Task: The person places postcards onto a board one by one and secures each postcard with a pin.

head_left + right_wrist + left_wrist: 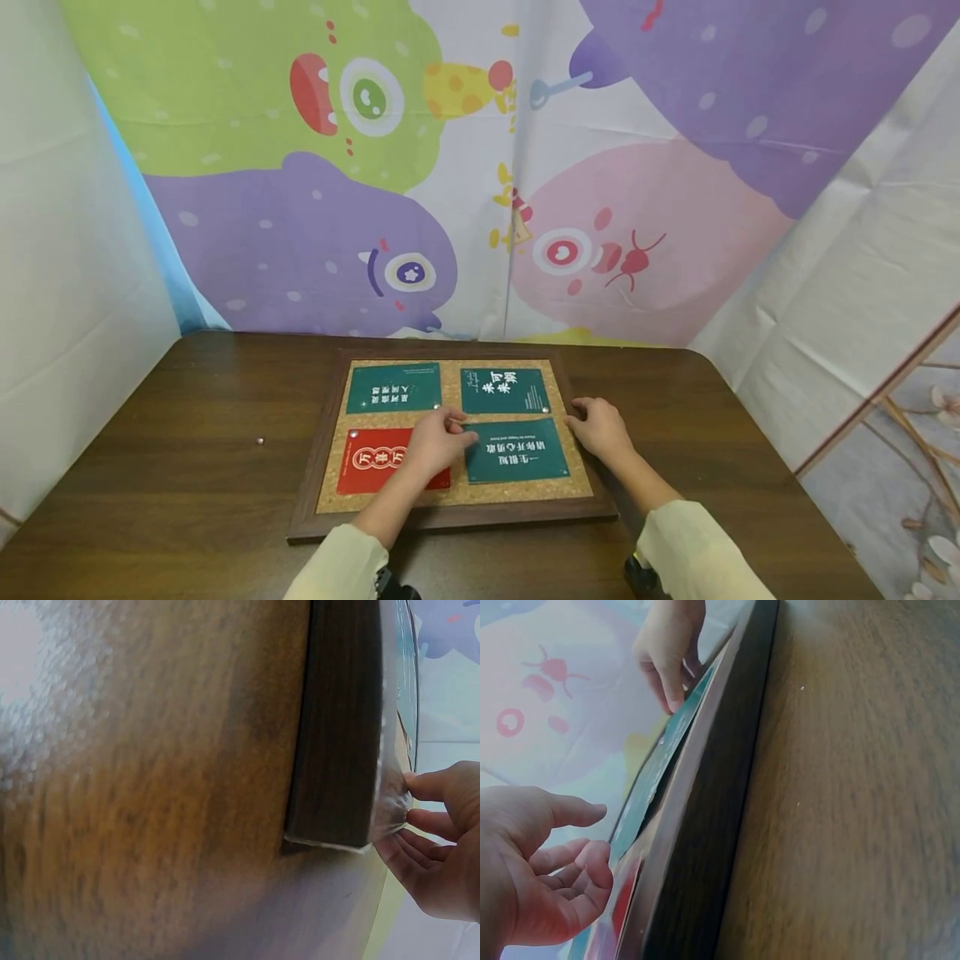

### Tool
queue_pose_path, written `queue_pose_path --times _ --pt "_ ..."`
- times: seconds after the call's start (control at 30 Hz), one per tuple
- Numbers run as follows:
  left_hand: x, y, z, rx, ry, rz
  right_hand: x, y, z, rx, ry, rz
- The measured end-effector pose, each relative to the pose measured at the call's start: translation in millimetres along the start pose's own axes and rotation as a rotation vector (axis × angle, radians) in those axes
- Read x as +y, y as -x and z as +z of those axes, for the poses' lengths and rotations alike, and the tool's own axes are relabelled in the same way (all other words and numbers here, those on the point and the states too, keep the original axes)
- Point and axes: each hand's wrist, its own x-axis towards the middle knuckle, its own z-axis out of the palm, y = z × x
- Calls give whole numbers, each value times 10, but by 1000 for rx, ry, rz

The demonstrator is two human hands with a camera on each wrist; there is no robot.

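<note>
A cork board (453,392) in a brown wooden frame lies flat on the table, bearing several cards. My left hand (435,443) is over its middle, thumb at the upper left corner of the lower right green card (517,451). In the left wrist view this hand (544,874) has its fingers loosely bent and thumb apart, with nothing visible between them. That green card (660,765) stands slightly off the cork along its near side. My right hand (603,429) rests its fingertips on the frame's right side, close to the card; the right wrist view shows these fingers (431,821) at the frame's edge.
A red card (375,458) lies partly under my left forearm. Two more green cards, one left (393,388) and one right (504,390), occupy the far row. Small clear pins show on the cards. One loose pin (260,441) lies on the table (187,483), left of the board.
</note>
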Motion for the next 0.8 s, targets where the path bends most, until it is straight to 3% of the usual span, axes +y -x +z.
queue_pose_path --times 0.33,0.53,0.8 --pt "-32 32 -190 13 40 -21 -1 4 -5 -2 0 1" --pt "-84 44 -299 45 15 -16 6 -6 3 -6 -2 7" --pt "-147 75 -447 50 6 -64 8 -7 14 -4 0 10"
